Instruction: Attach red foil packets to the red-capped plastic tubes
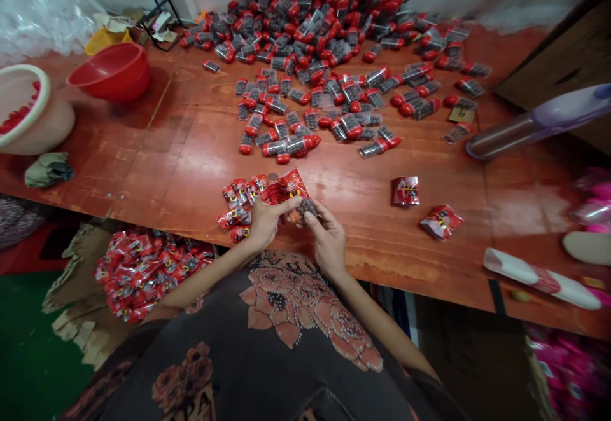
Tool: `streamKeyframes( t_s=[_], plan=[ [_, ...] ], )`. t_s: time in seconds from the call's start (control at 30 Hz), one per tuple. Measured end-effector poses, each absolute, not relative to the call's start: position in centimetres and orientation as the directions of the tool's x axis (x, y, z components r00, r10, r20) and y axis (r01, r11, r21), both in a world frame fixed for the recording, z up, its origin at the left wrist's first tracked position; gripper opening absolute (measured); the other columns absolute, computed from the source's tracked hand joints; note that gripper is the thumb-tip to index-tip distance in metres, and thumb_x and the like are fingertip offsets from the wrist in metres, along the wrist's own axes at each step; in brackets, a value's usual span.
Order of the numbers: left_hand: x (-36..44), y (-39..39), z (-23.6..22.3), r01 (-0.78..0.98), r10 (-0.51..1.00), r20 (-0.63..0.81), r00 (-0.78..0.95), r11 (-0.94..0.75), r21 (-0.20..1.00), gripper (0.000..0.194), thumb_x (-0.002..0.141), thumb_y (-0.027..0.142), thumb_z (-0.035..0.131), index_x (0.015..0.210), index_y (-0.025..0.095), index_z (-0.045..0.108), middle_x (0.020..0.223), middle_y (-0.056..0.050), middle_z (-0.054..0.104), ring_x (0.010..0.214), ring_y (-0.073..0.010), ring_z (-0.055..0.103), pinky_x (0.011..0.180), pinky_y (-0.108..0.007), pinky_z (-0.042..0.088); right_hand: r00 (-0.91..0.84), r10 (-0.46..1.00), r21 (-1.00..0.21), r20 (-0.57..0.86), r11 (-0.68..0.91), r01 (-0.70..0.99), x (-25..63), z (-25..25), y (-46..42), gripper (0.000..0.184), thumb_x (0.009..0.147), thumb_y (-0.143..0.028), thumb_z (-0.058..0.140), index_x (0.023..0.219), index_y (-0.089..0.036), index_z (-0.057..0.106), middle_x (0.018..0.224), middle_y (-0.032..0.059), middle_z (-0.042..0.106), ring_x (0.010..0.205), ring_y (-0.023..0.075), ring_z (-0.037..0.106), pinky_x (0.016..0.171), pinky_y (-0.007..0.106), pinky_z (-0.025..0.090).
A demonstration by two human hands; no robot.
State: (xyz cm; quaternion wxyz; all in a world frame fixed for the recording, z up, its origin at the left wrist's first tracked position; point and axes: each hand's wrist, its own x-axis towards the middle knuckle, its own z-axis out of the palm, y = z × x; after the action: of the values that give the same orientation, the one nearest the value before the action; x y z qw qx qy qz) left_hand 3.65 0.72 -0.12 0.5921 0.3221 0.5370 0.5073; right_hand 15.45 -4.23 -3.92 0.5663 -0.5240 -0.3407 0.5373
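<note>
My left hand [268,219] is closed at the front edge of the table, its thumb stretched toward my right hand. A shiny red packet [293,183] is pinched in it. My right hand [330,238] has its thumb and fingers closed on a small clear container with dark contents [307,206]. The container touches or nearly touches my left thumb tip; its lower end is hidden by my fingers. Beside my left hand lie several printed red packets [237,193]. Whether the held packet is torn or sealed cannot be made out.
A big heap of red-capped clear containers [305,27] covers the back. At left stand a red bowl [114,72] and a white bucket [48,112]. Two red packets [405,191] and a clear-and-lilac tube [506,133] lie right. More packets [143,268] fill a box below.
</note>
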Motion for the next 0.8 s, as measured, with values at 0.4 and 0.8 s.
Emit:
streamKeyframes(
  t_s=[0.4,0.8],
  plan=[
    [4.4,0.9,-0.5,-0.253,0.946,-0.307,-0.103,0.274,0.928,0.03,0.06,0.03,0.086,0.059,0.017,0.059,0.052,0.005,0.053,0.043,-0.0058,0.042,0.042,-0.022,0.033,0.3,0.954,-1.0,0.0,0.007,-0.023,15.6,-3.3,-4.6,0.032,0.084,-0.03,0.068,0.116,-0.028,0.067,0.105,0.0026,0.06,0.097,0.0175,0.063,0.091,0.038,0.054],
    [3.6,0.4,-0.3,-0.303,0.931,-0.352,0.091,0.363,0.881,0.024,0.06,0.029,0.086,0.07,0.018,0.066,0.061,0.002,0.061,0.046,-0.0075,0.048,0.042,-0.023,0.038,0.178,0.913,-0.849,-0.367,-0.25,-0.466,16.4,-2.5,-3.7,0.027,0.075,-0.033,0.074,0.1,-0.026,0.071,0.093,0.0015,0.073,0.064,0.0139,0.065,0.063,0.034,0.059]
  ],
)
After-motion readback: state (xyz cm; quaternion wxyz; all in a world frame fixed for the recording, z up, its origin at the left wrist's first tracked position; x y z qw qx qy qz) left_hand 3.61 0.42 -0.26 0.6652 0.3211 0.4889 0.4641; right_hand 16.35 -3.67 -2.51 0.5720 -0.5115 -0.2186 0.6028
